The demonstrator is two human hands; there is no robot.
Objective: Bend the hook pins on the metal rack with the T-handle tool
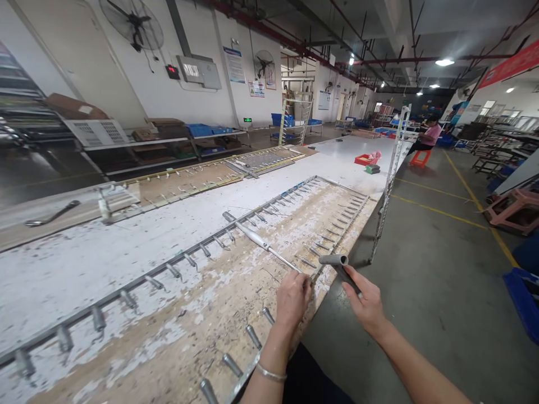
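Observation:
My right hand (pixel 365 300) grips the dark handle of a hammer-like tool with a hollow grey tube for a head (pixel 333 259), raised just past the table edge. Closed at the near rail, my left hand (pixel 293 296) has its fingers at the end of a thin metal rod (pixel 284 260); they hide that end. The rod runs into a thicker silver body (pixel 252 235), which reaches across to the far rail. Below lies a long metal frame (pixel 168 261) with rows of grey pegs (pixel 204 249) pointing inward from both rails.
A second pegged frame (pixel 181 177) lies on boards behind, with a wrench (pixel 53 214) at left. A ladder-like rack (pixel 389 185) leans at the table's right edge. Farther along are a red tray (pixel 364 160) and a seated person (pixel 430 134). A blue bin (pixel 524 303) sits on the floor.

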